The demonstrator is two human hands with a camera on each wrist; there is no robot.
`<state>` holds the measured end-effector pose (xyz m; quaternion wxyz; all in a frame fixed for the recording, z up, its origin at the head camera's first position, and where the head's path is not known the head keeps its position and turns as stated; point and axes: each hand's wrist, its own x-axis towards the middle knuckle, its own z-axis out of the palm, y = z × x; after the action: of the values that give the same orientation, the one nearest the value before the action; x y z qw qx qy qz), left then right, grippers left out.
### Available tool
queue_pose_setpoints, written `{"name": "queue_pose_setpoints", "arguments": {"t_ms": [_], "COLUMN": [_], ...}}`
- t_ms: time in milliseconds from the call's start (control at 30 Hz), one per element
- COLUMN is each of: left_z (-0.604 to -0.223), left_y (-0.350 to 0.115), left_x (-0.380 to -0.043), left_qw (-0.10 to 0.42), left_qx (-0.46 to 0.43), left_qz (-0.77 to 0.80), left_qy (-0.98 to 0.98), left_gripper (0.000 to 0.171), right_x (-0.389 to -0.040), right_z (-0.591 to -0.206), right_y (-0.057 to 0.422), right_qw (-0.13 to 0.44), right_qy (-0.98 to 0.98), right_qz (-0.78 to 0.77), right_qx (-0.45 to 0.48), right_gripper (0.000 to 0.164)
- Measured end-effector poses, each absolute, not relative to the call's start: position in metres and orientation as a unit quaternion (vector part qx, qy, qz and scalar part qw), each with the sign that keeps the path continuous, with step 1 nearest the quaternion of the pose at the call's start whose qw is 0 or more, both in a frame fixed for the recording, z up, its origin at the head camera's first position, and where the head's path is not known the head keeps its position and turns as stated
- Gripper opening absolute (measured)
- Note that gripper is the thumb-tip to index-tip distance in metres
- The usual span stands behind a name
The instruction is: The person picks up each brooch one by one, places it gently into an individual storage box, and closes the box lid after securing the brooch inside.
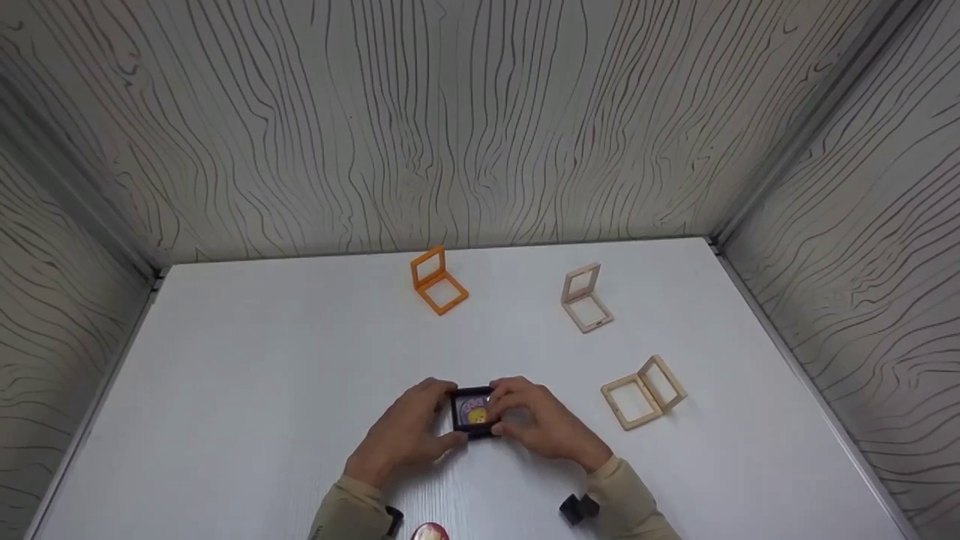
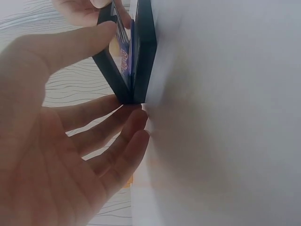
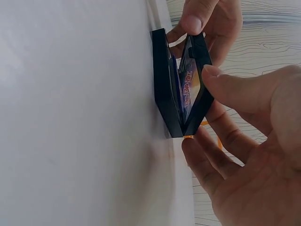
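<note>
A black hinged display frame [image 1: 477,434] lies on the white table between both hands, its two halves partly folded together in a narrow V. Inside it shows a round badge [image 1: 474,411] with a purple and yellow picture. My left hand [image 1: 405,427] grips the frame's left side, its thumb on the upper half [image 2: 104,59] and fingertips by the hinge. At the right side, my right hand [image 1: 544,420] pinches the frame, with the thumb against the upper half [image 3: 203,89] and fingers behind it. The lower half [image 3: 162,80] rests along the tabletop.
Three more hinged frames stand unfolded on the table: an orange one [image 1: 429,301] at the back, a pale pinkish one [image 1: 598,326] at back right, and a light wooden one [image 1: 643,421] to the right. A red round object [image 1: 430,532] is cut off at the near edge.
</note>
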<state>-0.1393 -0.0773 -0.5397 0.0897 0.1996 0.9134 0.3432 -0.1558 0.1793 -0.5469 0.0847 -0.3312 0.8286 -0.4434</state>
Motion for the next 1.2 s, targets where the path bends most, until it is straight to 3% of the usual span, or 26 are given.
{"name": "queue_pose_setpoints", "arguments": {"t_ms": [233,1200], "left_z": [-0.5432,-0.5455], "left_y": [-0.075,-0.0743], "left_x": [-0.1399,-0.1414], "left_qw": [0.071,0.095], "left_qx": [0.198,0.171], "left_qz": [0.338,0.353], "left_qy": [0.918,0.915], "left_gripper": [0.069,0.072], "right_x": [-0.1551,-0.1551], "right_z": [-0.5496,-0.5533], "right_y": [0.1788,0.1781], "right_qw": [0.08,0.077], "right_qy": [0.828,0.84], "right_qz": [-0.437,-0.417], "right_qx": [-0.342,-0.34], "right_gripper": [0.011,0.015]}}
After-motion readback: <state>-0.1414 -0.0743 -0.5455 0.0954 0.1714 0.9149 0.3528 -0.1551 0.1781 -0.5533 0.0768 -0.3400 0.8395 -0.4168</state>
